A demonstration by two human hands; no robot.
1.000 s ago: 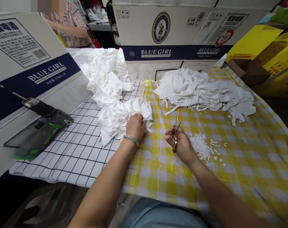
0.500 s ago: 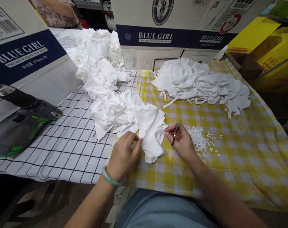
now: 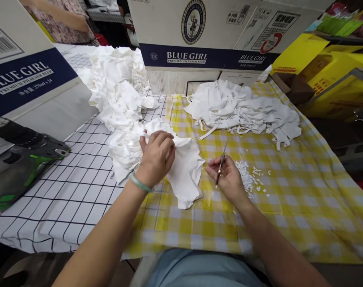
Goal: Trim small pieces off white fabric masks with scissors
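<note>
With right-hand fingers [image 3: 212,172] closed round scissors [image 3: 222,160], white cloth [image 3: 186,175] just leftward, long axis bodyward, left hand [image 3: 157,157] nearer, grip unclear.

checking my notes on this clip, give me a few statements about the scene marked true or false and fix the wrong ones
1. The right hand holds scissors. True.
2. The green bracelet is on the right arm. False: it is on the left arm.
3. A drill with green trim is at the left edge of the picture. True.
4. The small white scraps lie on the black-and-white grid cloth. False: they lie on the yellow checked cloth, beside the right hand.
5. One hand is on the drill. False: the left hand is at the white fabric, and the right hand holds the scissors.
</note>
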